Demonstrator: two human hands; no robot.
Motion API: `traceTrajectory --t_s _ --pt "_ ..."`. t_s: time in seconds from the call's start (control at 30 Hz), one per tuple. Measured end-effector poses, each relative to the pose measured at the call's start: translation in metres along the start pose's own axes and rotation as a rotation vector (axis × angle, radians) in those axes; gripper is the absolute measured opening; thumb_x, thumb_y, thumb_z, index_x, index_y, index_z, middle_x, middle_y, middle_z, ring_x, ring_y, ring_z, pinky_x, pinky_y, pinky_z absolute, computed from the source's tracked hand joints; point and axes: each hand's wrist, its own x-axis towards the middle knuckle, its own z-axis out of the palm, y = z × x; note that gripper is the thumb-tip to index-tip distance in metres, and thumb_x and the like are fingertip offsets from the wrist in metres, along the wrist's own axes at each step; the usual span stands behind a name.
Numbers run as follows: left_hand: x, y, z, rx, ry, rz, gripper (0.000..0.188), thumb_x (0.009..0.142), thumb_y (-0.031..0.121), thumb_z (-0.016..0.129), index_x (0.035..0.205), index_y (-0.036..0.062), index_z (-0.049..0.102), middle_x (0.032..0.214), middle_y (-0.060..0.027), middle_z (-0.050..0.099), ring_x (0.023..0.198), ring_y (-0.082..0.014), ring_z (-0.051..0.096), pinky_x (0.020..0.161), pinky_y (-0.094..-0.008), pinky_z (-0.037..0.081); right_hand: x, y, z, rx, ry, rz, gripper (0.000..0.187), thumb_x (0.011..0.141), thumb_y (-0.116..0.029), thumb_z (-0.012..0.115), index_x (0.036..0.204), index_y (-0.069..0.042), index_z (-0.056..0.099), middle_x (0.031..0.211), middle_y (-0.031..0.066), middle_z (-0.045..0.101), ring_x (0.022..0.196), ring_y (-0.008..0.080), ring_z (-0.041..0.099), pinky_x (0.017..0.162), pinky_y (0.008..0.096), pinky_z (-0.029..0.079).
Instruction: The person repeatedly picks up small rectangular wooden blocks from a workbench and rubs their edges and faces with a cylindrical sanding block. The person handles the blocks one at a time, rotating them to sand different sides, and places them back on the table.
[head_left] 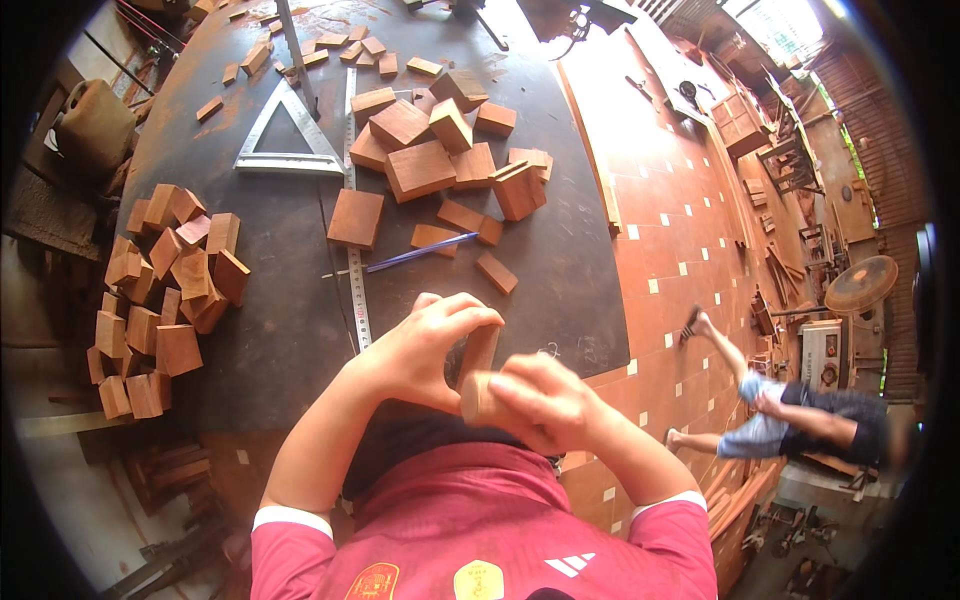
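In the head view I see the left hand (432, 338) in front of the wearer's maroon shirt (480, 520), its thumb and fingers curved into a C and pinching a narrow wooden block (478, 352) that stands tilted between them. Just to the right of that hand, and a little nearer the body, I have the right hand (552, 400), its fingers closed around a tan round-ended piece (480, 398), the round face turned toward the left thumb. The right hand is slightly blurred, and from here I cannot tell whether its piece touches the block.

Just ahead of the left hand, on the dark tabletop (290, 225), I make out a small flat block (496, 272); a slim blue stick (420, 251) lies farther ahead and slightly to its left. A pale measuring strip (358, 300) runs away from beside the left wrist, with a larger squarish block (355, 218) lying by it. Beyond both hands sits a loose heap of reddish-brown blocks (420, 170), and to the left of that a metal triangle (290, 162). Well to the left of the left hand I see a second cluster of blocks (178, 340), packed closely together. Off to the right of the right hand, past the table edge, another person (800, 420) in dark top and light-blue shorts is on the tiled floor (640, 300).
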Motion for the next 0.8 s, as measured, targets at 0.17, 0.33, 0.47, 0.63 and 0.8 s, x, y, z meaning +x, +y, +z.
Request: traceTrajectory --t_s 0.17,0.33,0.47,0.63,0.8 --pt "0.002 -0.001 0.0 0.002 -0.004 0.024 0.084 0.059 0.028 0.093 0.135 0.0089 0.063 0.124 -0.0108 0.066 0.116 -0.0306 0.064 0.107 -0.0426 0.042 0.002 0.013 -0.006 -0.083 0.104 0.094 0.074 0.08 -0.005 0.087 0.147 -0.001 0.057 0.126 0.0265 0.064 0.104 0.0438 0.067 0.089 0.0499 0.057" --pt "-0.001 -0.002 0.0 -0.006 -0.014 0.009 0.084 0.059 0.028 0.094 0.135 0.0089 0.063 0.128 -0.0108 0.065 0.121 -0.0302 0.063 0.107 -0.0428 0.042 -0.011 0.004 0.01 0.025 0.066 0.025 0.074 0.08 -0.006 0.086 0.147 0.0 0.056 0.124 0.0255 0.063 0.099 0.0416 0.068 0.087 0.0475 0.058" --pt "0.002 -0.002 0.0 0.01 -0.024 0.018 0.085 0.058 0.029 0.094 0.135 0.0089 0.063 0.129 -0.0105 0.065 0.122 -0.0298 0.063 0.107 -0.0422 0.041 -0.009 0.013 -0.004 -0.032 -0.001 0.023 0.07 0.082 -0.008 0.084 0.146 0.001 0.057 0.125 0.0267 0.065 0.103 0.0423 0.068 0.089 0.0484 0.058" --pt "0.002 0.003 0.0 -0.024 -0.021 -0.007 0.08 0.059 0.023 0.089 0.134 0.009 0.062 0.126 -0.0109 0.065 0.119 -0.0318 0.064 0.108 -0.0431 0.041 -0.006 0.017 0.002 -0.085 0.14 0.076 0.074 0.08 -0.005 0.086 0.147 0.002 0.056 0.125 0.0295 0.065 0.108 0.0474 0.069 0.09 0.0492 0.059" --pt "0.0 0.001 -0.001 -0.009 -0.066 -0.031 0.094 0.056 0.031 0.098 0.14 0.0099 0.061 0.134 -0.0121 0.064 0.126 -0.0318 0.061 0.113 -0.0447 0.039 -0.012 -0.001 0.006 0.05 -0.081 -0.024 0.075 0.077 -0.008 0.084 0.148 -0.004 0.059 0.117 0.0214 0.065 0.089 0.0371 0.066 0.079 0.0445 0.055"
